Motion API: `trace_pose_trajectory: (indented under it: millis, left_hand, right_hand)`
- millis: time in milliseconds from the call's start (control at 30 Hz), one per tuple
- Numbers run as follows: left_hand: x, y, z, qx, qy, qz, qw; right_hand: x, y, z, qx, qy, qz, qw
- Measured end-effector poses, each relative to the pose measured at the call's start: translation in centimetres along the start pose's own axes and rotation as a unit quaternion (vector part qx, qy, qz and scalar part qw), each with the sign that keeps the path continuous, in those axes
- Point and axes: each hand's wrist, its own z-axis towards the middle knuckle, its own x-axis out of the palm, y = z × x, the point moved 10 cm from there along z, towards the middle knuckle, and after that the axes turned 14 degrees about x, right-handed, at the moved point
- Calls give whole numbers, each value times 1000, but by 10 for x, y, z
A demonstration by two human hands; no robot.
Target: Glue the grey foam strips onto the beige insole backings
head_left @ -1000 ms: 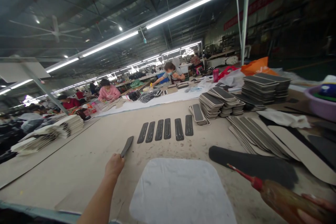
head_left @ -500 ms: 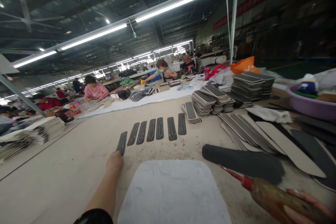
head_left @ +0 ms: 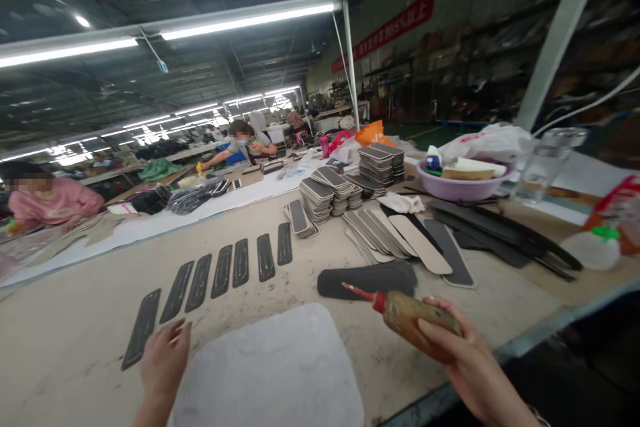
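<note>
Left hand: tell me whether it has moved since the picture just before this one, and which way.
Yes: judged against the leftmost dark strip, the left hand has moved off its near end, rightward toward the pale sheet.

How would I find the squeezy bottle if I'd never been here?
Start at the big beige table and find the rounded white sheet on it. To the sheet's right, the right hand holds a brown bottle. Unlike the clear green-capped container farther right, it has a long red nozzle.
</note>
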Motion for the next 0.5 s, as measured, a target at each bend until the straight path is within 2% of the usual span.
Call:
trace_pose_trajectory:
  millis: [67,167,233,267,300,367,433,500]
  left_hand:
    - [22,-84,-6,124,28,-89,988]
    - [44,-218,-28,311,66,-167,933]
    - [56,-292,-46,396,110,-182,894]
    - [63,-321,-55,425,136,-181,876]
    - [68,-345,-62,447,154,-175,864]
    - [78,-379,-74,477,182,-152,846]
    - [87,-399,-80,499,195,-126,835]
    - [94,-410,-83,516,198,-104,827]
  right_hand:
    - [-5,4,-1,-6,-2,22,1000]
    - [-12,9,-2,-8,-10,42,999]
    - [-15,13,-3,-8,-11,46,999]
    - [-16,15,-4,-9,-12,47,999]
    - [-18,17,-4,-8,-13,49,999]
    - [-22,20,-5,-7,-19,54,998]
    - [-26,22,-3,-1,-24,61,998]
    - [-30,22,0,5,-25,69,997]
